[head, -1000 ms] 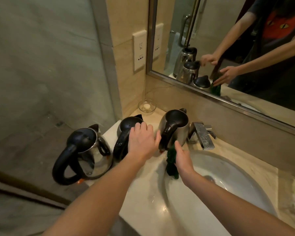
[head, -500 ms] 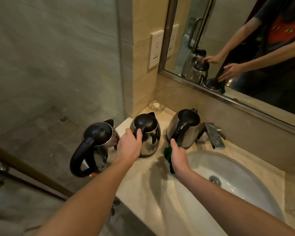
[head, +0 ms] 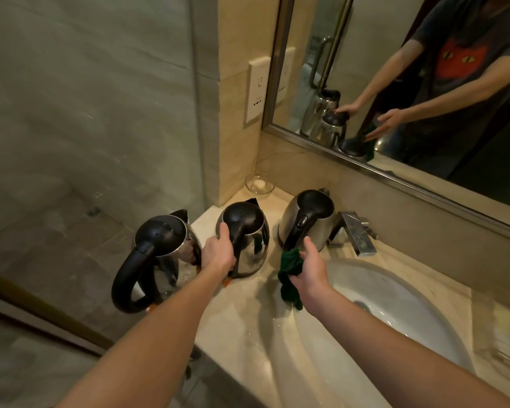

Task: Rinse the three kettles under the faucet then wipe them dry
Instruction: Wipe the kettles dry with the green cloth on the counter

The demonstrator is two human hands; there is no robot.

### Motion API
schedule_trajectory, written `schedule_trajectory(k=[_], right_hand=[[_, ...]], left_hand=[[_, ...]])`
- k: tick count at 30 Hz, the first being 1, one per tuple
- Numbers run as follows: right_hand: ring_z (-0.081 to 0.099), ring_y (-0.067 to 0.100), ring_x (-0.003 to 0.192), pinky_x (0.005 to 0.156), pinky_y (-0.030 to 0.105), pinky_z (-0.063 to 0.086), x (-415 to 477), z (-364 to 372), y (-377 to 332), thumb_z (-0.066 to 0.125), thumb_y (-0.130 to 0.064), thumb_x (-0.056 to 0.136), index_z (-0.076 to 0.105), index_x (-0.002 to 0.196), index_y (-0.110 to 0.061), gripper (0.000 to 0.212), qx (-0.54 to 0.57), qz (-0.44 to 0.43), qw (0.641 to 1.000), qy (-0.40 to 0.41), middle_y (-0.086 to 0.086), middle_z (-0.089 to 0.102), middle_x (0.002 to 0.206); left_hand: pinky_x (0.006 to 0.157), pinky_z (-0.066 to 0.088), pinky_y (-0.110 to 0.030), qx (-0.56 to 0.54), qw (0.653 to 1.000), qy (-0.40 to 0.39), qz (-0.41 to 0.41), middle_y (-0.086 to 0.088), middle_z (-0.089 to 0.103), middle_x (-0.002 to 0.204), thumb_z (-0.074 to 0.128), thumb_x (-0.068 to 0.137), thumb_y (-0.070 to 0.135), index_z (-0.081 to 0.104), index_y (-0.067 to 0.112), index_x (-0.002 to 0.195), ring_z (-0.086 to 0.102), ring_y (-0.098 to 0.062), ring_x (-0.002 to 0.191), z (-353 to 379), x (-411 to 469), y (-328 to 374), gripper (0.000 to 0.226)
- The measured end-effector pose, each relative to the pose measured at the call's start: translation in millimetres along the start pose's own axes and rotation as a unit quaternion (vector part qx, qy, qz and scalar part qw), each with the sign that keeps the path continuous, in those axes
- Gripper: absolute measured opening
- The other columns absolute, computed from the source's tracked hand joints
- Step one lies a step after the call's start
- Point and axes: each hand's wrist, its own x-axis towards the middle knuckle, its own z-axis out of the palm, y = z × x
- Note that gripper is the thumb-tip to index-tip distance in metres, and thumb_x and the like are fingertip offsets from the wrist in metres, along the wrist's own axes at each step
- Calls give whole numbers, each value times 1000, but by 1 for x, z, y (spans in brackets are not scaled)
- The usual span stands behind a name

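Observation:
Three steel kettles with black lids and handles stand in a row on the marble counter. The left kettle [head: 159,251] sits at the counter's left edge. My left hand [head: 219,251] is wrapped around the handle of the middle kettle [head: 247,234]. The right kettle [head: 309,219] stands beside the square chrome faucet [head: 355,234]. My right hand [head: 309,267] holds a dark green cloth [head: 289,275] just in front of the right kettle's handle, at the sink's left rim.
The oval white sink [head: 395,304] lies to the right, with water drops on the counter [head: 242,334] beside it. A small glass dish [head: 259,184] sits in the back corner. A mirror [head: 409,83] hangs above; the counter drops to the floor on the left.
My left hand has settled from the top of the middle kettle onto its handle. My right hand with the cloth stays by the right kettle. The view has shifted left.

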Motion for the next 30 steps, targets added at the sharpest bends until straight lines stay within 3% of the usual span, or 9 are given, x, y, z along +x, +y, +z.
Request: schedule_trajectory(k=[7, 10, 15, 19, 22, 26, 30], right_hand=[[41, 30, 136, 111, 45, 34, -16, 11, 5, 49, -43, 99, 31, 150, -13, 63, 76, 17, 996, -35, 11, 40, 150], [46, 30, 132, 111, 44, 37, -25, 17, 11, 49, -43, 99, 34, 149, -11, 62, 100, 26, 993, -47, 14, 44, 147], [51, 26, 126, 108, 42, 40, -33, 28, 23, 53, -46, 95, 42, 144, -16, 59, 153, 30, 987, -26, 11, 54, 135], [54, 25, 111, 97, 39, 44, -44, 35, 29, 54, -44, 94, 51, 121, -17, 38, 174, 31, 984, -3, 9, 57, 117], [55, 24, 99, 89, 38, 45, -47, 42, 35, 53, -43, 95, 56, 107, -17, 29, 173, 43, 984, -6, 9, 60, 104], [58, 24, 88, 88, 38, 48, -45, 46, 51, 52, -48, 93, 60, 93, -15, 34, 171, 68, 983, -5, 10, 62, 101], [63, 27, 93, 94, 43, 51, -32, 42, 77, 49, -60, 90, 67, 99, -15, 49, 154, 91, 984, -5, 12, 69, 101]], left_hand=[[47, 43, -23, 15, 1000, -4, 0, -15, 65, 81, 22, 93, 63, 63, 9, 105, 58, -18, 51, 0, -28, -5, 70], [45, 42, -22, 19, 1000, -7, -3, -12, 63, 72, 22, 94, 62, 64, 5, 99, 57, -19, 47, -1, -40, -10, 72], [69, 57, -41, 30, 999, -9, 28, -11, 61, 52, 18, 85, 69, 66, 4, 78, 61, -27, 53, 0, -60, -23, 81], [78, 55, -50, 32, 998, -21, 44, -23, 68, 77, 11, 67, 80, 68, 0, 84, 67, -40, 77, 3, -64, -39, 100], [80, 54, -47, 38, 997, -27, 61, -18, 67, 74, 13, 78, 73, 68, 2, 83, 66, -37, 78, -3, -76, -36, 89], [83, 52, -41, 43, 997, -19, 61, -12, 68, 80, 18, 92, 62, 67, 9, 90, 64, -28, 80, -5, -78, -35, 73], [80, 38, -33, 35, 996, 73, 28, -7, 56, 98, 26, 95, 57, 61, 10, 106, 51, -23, 90, 2, -85, -32, 59]])
